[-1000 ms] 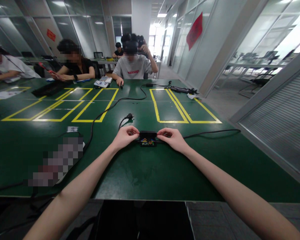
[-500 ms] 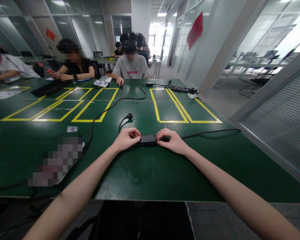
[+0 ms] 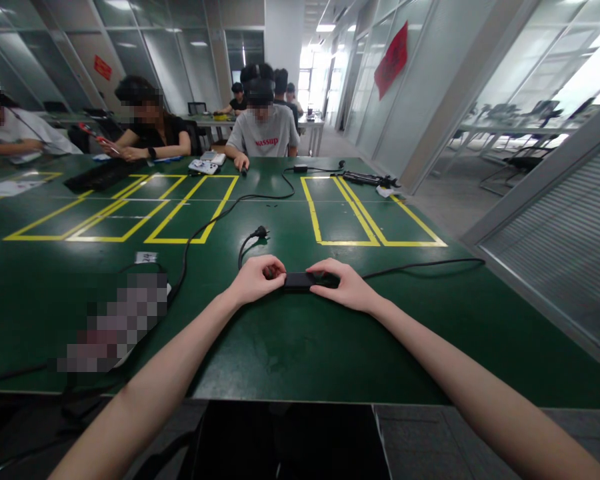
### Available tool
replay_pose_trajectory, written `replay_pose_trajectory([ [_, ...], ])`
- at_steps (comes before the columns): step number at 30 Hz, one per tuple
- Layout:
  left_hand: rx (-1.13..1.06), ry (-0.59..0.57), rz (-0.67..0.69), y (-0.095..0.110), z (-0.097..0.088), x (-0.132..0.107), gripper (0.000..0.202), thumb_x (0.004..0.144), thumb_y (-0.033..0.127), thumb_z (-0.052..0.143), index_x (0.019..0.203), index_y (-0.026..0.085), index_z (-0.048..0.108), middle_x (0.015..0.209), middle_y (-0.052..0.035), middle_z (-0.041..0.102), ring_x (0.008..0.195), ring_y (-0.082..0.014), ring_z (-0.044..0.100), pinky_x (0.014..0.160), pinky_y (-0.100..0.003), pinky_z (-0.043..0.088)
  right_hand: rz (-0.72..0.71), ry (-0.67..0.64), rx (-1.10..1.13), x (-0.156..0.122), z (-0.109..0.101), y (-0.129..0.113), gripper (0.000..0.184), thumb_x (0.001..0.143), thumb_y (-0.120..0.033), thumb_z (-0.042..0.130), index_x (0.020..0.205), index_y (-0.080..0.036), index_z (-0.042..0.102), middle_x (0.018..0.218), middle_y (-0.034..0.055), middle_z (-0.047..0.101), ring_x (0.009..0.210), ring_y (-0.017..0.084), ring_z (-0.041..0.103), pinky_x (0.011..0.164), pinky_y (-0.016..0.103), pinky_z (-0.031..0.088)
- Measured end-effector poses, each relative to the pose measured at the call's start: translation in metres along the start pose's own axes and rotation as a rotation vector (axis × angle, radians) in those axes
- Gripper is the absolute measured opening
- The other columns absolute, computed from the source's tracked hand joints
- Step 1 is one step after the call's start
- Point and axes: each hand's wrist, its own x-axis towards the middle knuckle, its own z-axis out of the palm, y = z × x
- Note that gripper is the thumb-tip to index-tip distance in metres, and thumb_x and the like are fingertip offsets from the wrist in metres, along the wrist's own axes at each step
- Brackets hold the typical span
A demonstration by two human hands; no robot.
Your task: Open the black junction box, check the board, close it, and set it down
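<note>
A black power adapter [image 3: 299, 282] lies across the green table [image 3: 300, 347] in front of me. My left hand [image 3: 254, 280] is closed, pinching the adapter's left end between thumb and fingers. My right hand [image 3: 349, 285] curls round the other end, with a fingertip at its far edge and the thumb at its near edge. A black cord [image 3: 425, 265] runs out to the right from behind my right hand. Beyond my left hand lies a black plug [image 3: 260, 233] with its prongs pointing right; its cord passes behind that hand.
A blurred-out object [image 3: 120, 320] lies on the left, with a long cable [image 3: 185, 260] near it. Yellow tape [image 3: 347, 243] marks rectangles on the table. At the far edge are another adapter [image 3: 301, 169] and a black folded stand-like item [image 3: 370, 179]. Several people [image 3: 265, 133] sit opposite.
My right hand's thumb and fingertip have spread from the adapter's right end to its near and far edges. My left hand keeps its pinch. The view has shifted very slightly.
</note>
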Motion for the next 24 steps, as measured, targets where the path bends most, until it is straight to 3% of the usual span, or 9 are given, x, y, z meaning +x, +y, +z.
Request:
replay_pose_trajectory([
  [9,0.164,-0.069,-0.013,0.001,0.012,0.003,0.013,0.087,0.030,0.064,0.086,0.019,0.069,0.075,0.0006,0.066,0.068,-0.0140,0.057,0.062,-0.025,0.041,0.013,-0.023,-0.009,0.000,0.002,0.005,0.029,0.082,-0.033,0.080,0.109,-0.022,0.074,0.108,0.0081,0.075,0.102,0.024,0.070,0.093,0.043,0.058],
  [19,0.359,-0.106,0.077,0.009,0.018,0.005,0.015,0.095,0.027,0.055,0.084,0.021,0.064,0.085,-0.0021,0.067,0.084,-0.0195,0.061,0.075,-0.030,0.046,-0.021,-0.004,-0.119,0.000,0.009,0.007,0.027,0.082,-0.035,0.081,0.103,-0.022,0.071,0.105,0.0081,0.075,0.097,0.025,0.070,0.087,0.043,0.058],
  [24,0.401,-0.106,0.089,0.010,0.023,0.004,0.019,0.098,0.024,0.050,0.090,0.022,0.066,0.092,-0.0030,0.070,0.092,-0.0198,0.063,0.082,-0.031,0.049,-0.158,-0.070,-0.227,0.002,0.012,-0.001,0.039,0.087,-0.035,0.076,0.122,-0.021,0.067,0.112,0.0102,0.072,0.100,0.026,0.066,0.089,0.044,0.057],
])
